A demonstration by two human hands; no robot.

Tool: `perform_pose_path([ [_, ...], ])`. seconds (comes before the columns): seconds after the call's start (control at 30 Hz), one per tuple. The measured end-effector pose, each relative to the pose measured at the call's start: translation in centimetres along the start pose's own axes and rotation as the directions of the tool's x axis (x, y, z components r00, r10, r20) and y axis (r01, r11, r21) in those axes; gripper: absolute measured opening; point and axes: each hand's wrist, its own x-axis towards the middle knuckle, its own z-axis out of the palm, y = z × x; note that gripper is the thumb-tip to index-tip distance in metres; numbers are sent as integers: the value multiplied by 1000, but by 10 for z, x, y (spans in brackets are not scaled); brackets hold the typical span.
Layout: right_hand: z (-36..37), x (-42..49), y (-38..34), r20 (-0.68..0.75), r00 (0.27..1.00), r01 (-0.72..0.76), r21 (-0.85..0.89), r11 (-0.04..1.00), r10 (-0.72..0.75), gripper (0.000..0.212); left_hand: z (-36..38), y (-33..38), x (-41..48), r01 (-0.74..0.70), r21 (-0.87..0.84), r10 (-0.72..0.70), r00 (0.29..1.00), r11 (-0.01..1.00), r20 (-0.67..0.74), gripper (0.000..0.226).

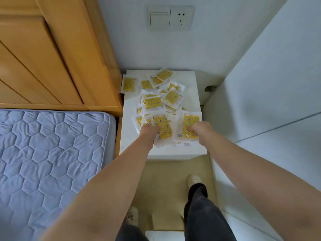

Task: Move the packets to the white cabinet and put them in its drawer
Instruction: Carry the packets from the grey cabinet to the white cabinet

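Observation:
Several clear packets with yellow printed contents (152,101) lie scattered over the top of a small white cabinet (191,94) against the wall. My left hand (148,132) is closed on a bunch of packets (163,127) at the cabinet's front left. My right hand (199,130) grips a larger yellow packet (188,126) at the front right. One packet (128,84) hangs over the cabinet's left edge. No drawer shows from this angle.
A bed with a blue quilted mattress (52,153) fills the left, with a wooden headboard (43,58) behind it. A white wall (269,101) closes the right side. A switch and socket plate (171,18) sits above the cabinet. My feet (194,180) stand on beige floor.

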Motion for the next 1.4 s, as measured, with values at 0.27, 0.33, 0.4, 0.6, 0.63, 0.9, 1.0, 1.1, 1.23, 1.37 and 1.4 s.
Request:
perform_pose_path([
  [0.27,17,146,-57,-13,979,196,-233,953,-205,53,61,33,97,-232,31,230,922,972,-310,61],
  [0.33,25,165,-53,4,968,237,-361,902,-252,48,67,25,111,-283,272,363,875,920,-320,71],
  [0.4,34,178,-39,10,959,242,-552,798,-284,38,68,8,133,-258,590,488,830,765,-271,78],
  [0.6,43,172,-16,-17,916,252,-754,606,-401,42,67,-7,146,-175,841,509,851,512,-134,58],
  [0.63,42,170,-16,-3,916,269,-739,618,-402,44,66,-6,144,-175,846,507,853,503,-125,59],
  [0.9,24,131,-24,188,913,392,-653,648,-363,63,52,4,103,-243,873,503,864,423,-4,64],
  [1.0,22,104,-34,245,898,435,-617,656,-365,55,40,10,80,-270,880,524,852,390,29,64],
  [1.1,28,70,-44,286,857,503,-647,573,-429,58,16,16,57,-302,909,573,814,285,91,65],
  [1.23,57,5,-52,291,798,567,-658,495,-528,61,-42,22,18,-344,924,643,748,167,163,66],
  [1.37,90,-78,-45,255,723,624,-641,447,-642,59,-108,18,-34,-397,908,696,690,135,199,67],
  [1.4,96,-99,-41,250,710,626,-651,428,-658,59,-123,16,-48,-406,906,706,677,121,209,67],
])
